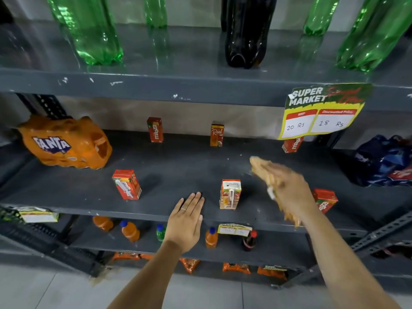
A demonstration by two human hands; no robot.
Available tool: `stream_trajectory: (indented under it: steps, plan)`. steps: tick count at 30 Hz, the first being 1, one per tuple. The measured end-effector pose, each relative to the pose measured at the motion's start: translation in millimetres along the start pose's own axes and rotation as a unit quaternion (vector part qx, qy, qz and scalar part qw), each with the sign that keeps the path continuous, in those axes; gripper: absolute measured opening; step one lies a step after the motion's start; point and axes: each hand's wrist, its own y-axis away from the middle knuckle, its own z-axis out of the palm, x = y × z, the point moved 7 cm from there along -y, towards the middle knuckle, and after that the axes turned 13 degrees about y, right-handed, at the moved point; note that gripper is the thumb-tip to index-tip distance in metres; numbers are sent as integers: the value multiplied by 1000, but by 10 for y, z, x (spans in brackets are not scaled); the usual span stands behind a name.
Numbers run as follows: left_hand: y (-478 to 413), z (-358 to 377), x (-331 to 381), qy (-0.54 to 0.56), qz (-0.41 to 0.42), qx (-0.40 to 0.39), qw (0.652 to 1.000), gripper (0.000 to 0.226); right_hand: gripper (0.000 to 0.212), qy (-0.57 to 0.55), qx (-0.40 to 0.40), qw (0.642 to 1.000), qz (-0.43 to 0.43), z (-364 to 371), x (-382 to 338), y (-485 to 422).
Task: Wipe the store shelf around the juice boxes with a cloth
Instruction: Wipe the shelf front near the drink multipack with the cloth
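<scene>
Several small juice boxes stand apart on the dark grey shelf (178, 166): one at front left (126, 184), one at front centre (230, 194), one at front right (324, 200), and three along the back (155, 129) (217, 134) (292, 145). My right hand (289, 190) is blurred above the shelf, right of the centre box, shut on a tan cloth (262, 167) that trails out both ends of the fist. My left hand (186, 219) lies flat and open on the shelf's front edge, just left of the centre box.
An orange Fanta multipack (66, 143) fills the shelf's left end; a dark blue pack (383, 161) sits at the right. A supermarket price sign (323, 112) hangs from the upper shelf, which carries large green and dark bottles (247, 32). Small bottles (130, 230) stand on the lower shelf.
</scene>
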Motion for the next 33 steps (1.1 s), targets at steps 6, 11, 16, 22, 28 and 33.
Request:
stream_trajectory:
  steps: [6,11,16,22,28,33]
  plan:
    - [-11,-22,20,9,0,-3,1000,58,64,136,-130,982,13,780,191,-1018]
    - [11,-19,26,6,-9,-4,1000,58,76,136,-146,980,27,1165,252,-411]
    - [11,-13,28,8,-9,-4,1000,59,77,133,-111,985,4,1067,77,650]
    - [1,-12,35,10,-11,-11,1000,63,59,-4,-123,992,-8,583,45,987]
    - [10,-38,46,18,-11,-12,1000,65,61,69,-28,997,2,326,44,-317]
    - [12,-37,48,14,-13,-20,1000,64,63,138,-157,977,32,1037,222,-513]
